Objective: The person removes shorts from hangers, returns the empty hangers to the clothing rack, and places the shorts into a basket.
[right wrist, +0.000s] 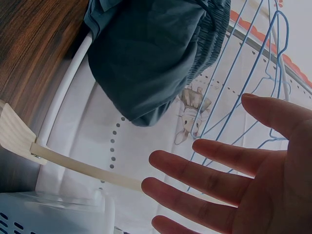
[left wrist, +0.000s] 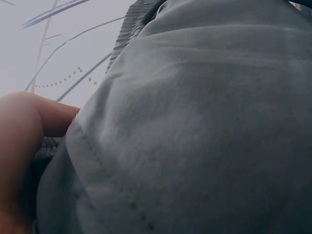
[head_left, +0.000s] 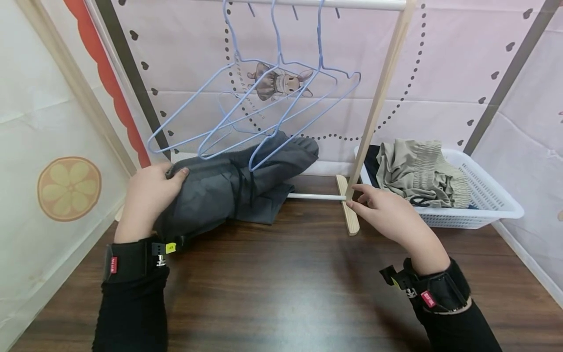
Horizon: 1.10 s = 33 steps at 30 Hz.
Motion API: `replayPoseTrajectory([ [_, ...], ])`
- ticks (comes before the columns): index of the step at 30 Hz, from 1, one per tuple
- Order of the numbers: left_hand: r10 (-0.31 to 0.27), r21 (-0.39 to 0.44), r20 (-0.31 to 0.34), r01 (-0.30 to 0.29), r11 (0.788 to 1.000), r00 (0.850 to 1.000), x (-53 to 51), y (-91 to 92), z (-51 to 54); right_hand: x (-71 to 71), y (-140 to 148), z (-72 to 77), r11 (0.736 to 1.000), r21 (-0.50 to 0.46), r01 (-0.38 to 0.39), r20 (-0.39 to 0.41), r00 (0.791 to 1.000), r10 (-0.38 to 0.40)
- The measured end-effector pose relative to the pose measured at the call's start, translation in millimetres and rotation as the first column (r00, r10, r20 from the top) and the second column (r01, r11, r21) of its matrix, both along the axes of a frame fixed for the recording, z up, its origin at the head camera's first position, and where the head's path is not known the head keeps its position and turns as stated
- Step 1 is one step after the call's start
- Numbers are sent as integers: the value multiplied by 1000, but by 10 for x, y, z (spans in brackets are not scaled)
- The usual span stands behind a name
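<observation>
My left hand [head_left: 151, 195] grips dark grey pants [head_left: 206, 188] at their left end, thumb on top of the cloth. In the left wrist view the grey cloth [left wrist: 195, 122] fills most of the picture and hides most of the fingers. A gathered elastic waistband [right wrist: 210, 41] and a dark cord show on the pants in the right wrist view. My right hand [head_left: 389, 210] holds nothing, its fingers [right wrist: 204, 180] spread apart, near the foot of the wooden rack post [head_left: 380, 93]. Whether it touches the post, I cannot tell.
Several blue wire hangers [head_left: 281, 63] hang from the rack's white top bar [head_left: 365, 5], just above the pants. A low white bar [head_left: 316, 196] joins the rack's foot [head_left: 349, 215]. At right stands a white basket [head_left: 492, 195] with folded khaki clothing [head_left: 418, 171].
</observation>
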State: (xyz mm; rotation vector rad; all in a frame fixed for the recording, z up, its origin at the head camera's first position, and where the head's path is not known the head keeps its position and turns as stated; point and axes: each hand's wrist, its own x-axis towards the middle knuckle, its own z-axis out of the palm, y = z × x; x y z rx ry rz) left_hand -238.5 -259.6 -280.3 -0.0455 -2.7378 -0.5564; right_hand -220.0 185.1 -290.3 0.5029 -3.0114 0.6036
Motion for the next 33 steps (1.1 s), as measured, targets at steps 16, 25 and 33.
replayPoseTrajectory([
  [16,-156,-64,33,158,985,987,-46,138,-53,-32,-4,-41,1000,6,-18,-11,1000,18],
  [25,-197,-35,62,199,979,978,-45,240,-61,-39,-32,-79,1000,12,-21,-2,1000,21],
  [33,-235,-47,66,238,970,970,-55,354,-70,-43,-36,-96,999,25,-29,-21,999,30],
])
